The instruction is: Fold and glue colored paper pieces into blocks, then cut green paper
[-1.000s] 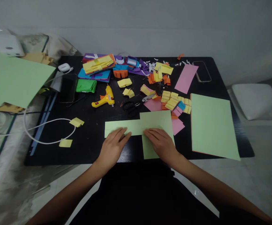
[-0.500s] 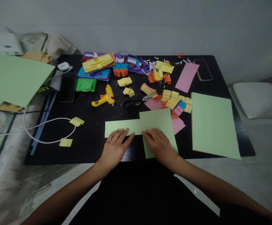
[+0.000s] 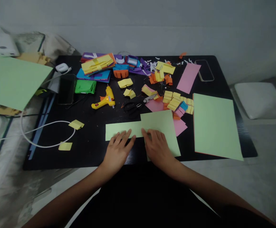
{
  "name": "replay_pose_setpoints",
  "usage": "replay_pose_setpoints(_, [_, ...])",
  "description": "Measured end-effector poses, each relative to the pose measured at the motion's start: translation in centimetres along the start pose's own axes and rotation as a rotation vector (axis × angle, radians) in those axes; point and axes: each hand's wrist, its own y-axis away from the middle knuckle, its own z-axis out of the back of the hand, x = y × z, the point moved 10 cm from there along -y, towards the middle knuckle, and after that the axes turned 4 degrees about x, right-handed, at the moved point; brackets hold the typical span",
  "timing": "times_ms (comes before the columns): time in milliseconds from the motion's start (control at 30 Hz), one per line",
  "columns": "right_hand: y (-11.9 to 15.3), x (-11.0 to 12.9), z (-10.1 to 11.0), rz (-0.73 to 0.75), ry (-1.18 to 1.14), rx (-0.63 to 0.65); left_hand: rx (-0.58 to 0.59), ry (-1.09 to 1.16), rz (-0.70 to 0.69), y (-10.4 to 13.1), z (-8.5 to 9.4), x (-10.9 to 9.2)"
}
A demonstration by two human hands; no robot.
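Observation:
A pale green paper strip [image 3: 114, 129] lies crosswise near the front of the black table. Its right end meets a squarer pale green sheet [image 3: 161, 122]; which one is on top I cannot tell. My left hand [image 3: 118, 148] rests on the strip's lower edge, fingers apart and flat. On the left part of the squarer sheet lies my right hand [image 3: 157, 145], its index finger stretched toward the strip and its other fingers spread a little. Behind the papers are black-handled scissors [image 3: 138, 106] with open blades.
A yellow glue gun [image 3: 105, 98], folded coloured papers [image 3: 98, 65] and yellow pieces [image 3: 174, 103] lie farther back. A large green sheet [image 3: 216, 126] is at the right. A white cable [image 3: 44, 146] loops at the left, near a dark phone [image 3: 66, 90].
My right hand has shifted slightly, its index finger now stretched farther left and apart from the others. My left hand stays on the strip. The whole view has moved a little.

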Motion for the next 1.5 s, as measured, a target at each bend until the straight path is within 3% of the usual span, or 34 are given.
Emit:
replay_pose_setpoints(167, [0.9,-2.3,0.8,-0.091,0.028,-0.038,-0.024,0.011,-0.005,0.0,0.3,-0.1])
replay_pose_setpoints(300, [1.0,-2.6,1.0,-0.096,-0.013,-0.019,-0.014,0.042,0.003,0.0,0.3,-0.1])
replay_pose_setpoints(467, [0.0,-0.5,1.5,-0.027,-0.13,-0.091,0.021,0.057,0.013,0.0,0.0,-0.2])
replay_pose_setpoints(567, [-0.6,2.6,0.4,0.135,-0.235,-0.034,0.022,0.061,0.017,0.1,-0.1,-0.2])
replay_pose_setpoints(633, [-0.7,3.5,-0.7,0.158,-0.273,0.021,0.018,0.076,0.016,0.1,-0.2,-0.2])
replay_pose_setpoints(767, [-0.7,3.6,-1.9,0.142,-0.298,0.066,0.038,0.125,0.023,0.4,-0.7,0.2])
replay_pose_setpoints(967, [-0.5,3.3,-1.9,0.138,-0.303,0.042,0.007,0.186,0.088,1.4,-1.0,1.1])
replay_pose_setpoints(1300, [-0.4,3.3,-2.0,0.126,-0.29,0.006,-0.085,0.109,0.238,3.7,0.8,3.5])
replay_pose_setpoints(1500, [-0.2,3.0,-2.0,0.104,-0.271,0.011,-0.073,0.063,0.281,4.8,1.1,4.6])
